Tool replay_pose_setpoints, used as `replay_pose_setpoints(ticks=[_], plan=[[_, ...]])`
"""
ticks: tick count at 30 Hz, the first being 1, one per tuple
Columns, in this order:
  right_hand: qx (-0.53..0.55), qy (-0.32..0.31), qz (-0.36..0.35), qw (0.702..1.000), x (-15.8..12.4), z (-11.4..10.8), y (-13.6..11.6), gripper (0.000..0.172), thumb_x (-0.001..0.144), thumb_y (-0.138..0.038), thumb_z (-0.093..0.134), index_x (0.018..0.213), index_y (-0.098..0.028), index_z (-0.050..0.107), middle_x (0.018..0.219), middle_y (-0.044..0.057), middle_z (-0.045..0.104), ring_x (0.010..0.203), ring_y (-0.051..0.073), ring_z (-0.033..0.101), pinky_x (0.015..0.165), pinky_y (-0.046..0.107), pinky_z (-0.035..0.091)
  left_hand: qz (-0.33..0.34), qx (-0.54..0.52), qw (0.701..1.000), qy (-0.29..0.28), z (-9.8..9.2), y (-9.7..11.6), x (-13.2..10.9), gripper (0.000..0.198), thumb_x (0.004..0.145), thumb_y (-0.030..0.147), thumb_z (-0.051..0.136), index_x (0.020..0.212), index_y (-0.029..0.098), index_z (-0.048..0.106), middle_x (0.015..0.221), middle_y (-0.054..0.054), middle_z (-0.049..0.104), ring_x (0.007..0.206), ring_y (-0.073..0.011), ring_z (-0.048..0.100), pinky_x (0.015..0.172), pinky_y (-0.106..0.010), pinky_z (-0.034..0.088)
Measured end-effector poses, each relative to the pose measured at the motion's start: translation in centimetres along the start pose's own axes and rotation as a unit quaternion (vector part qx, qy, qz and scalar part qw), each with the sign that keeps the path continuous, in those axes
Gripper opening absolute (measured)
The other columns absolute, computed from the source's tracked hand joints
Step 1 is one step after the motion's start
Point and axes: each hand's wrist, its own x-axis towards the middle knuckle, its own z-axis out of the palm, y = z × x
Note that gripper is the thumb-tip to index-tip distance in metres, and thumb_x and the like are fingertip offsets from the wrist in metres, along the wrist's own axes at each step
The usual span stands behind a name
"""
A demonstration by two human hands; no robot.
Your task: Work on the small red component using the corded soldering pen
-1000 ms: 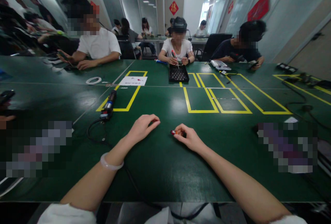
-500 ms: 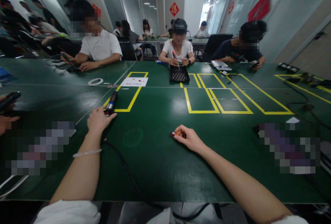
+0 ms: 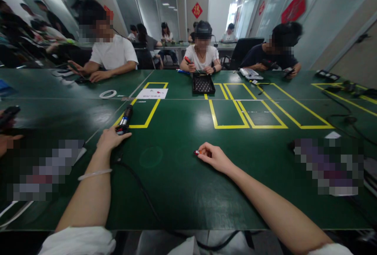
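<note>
A black cylindrical object with a blue and silver band lies on the green table, partly inside a yellow taped outline. At its near end, my left hand is open, thumb spread away from the fingers; contact there is hard to make out. Farther right, my right hand rests low over the table with its fingertips closed on a small red-and-orange piece. Most of that piece is hidden by the fingers, so its kind does not show.
Yellow tape outlines mark the table. A printed sheet and a white cable coil lie farther back. Opposite, a person works over a black tray. A black cable runs toward my lap. Other people sit around.
My left hand has shifted slightly left and back, showing more of the cylindrical object's near end. My right hand keeps its place with the small piece.
</note>
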Motion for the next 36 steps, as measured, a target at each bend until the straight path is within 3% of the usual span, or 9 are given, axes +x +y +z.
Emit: replay_pose_setpoints(ticks=[3,14,20,26,36], plan=[[0.004,-0.001,0.000,1.000,0.0,0.0,-0.1,0.018,0.086,-0.033,0.060,0.094,-0.017,0.057,0.070,-0.003,0.055,0.059,0.010,0.049,0.056,0.021,0.038,-0.052,0.003,0.998,-0.027,-0.3,0.9,-0.5,0.087,0.075,0.074,0.046,0.135,0.011,0.041,0.126,-0.022,0.048,0.108,-0.0365,0.055,0.079,-0.043,0.048],[0.000,-0.002,-0.003,1.000,0.0,0.0,-0.2,0.016,0.086,-0.031,0.060,0.093,-0.017,0.057,0.070,-0.003,0.055,0.059,0.010,0.049,0.056,0.021,0.038,0.052,0.036,0.998,0.011,0.3,7.0,-3.8,0.073,0.076,0.067,0.044,0.118,0.008,0.054,0.118,-0.023,0.056,0.109,-0.0382,0.054,0.084,-0.044,0.046],[-0.012,0.011,-0.001,1.000,0.1,0.2,0.2,0.017,0.086,-0.033,0.060,0.093,-0.018,0.057,0.071,-0.002,0.056,0.060,0.010,0.050,0.057,0.021,0.040,0.151,0.049,0.987,0.021,0.7,12.2,-7.3,0.065,0.078,0.061,0.046,0.120,0.011,0.053,0.112,-0.017,0.056,0.098,-0.0337,0.058,0.078,-0.041,0.047],[-0.030,0.021,0.000,0.999,0.2,0.2,-0.1,0.015,0.085,-0.030,0.061,0.091,-0.017,0.057,0.069,-0.003,0.057,0.058,0.010,0.050,0.055,0.021,0.039,0.285,0.042,0.956,0.046,1.3,16.9,-11.8,0.055,0.080,0.054,0.051,0.117,0.013,0.053,0.105,-0.014,0.056,0.093,-0.0292,0.058,0.077,-0.037,0.045],[-0.105,0.044,-0.018,0.993,0.3,0.4,0.6,0.012,0.085,-0.027,0.063,0.090,-0.018,0.057,0.072,-0.002,0.060,0.059,0.011,0.053,0.057,0.022,0.040,0.407,-0.018,0.913,0.026,1.7,20.1,-16.7,0.050,0.080,0.045,0.056,0.122,0.018,0.048,0.108,-0.012,0.055,0.097,-0.0278,0.056,0.083,-0.039,0.044]])
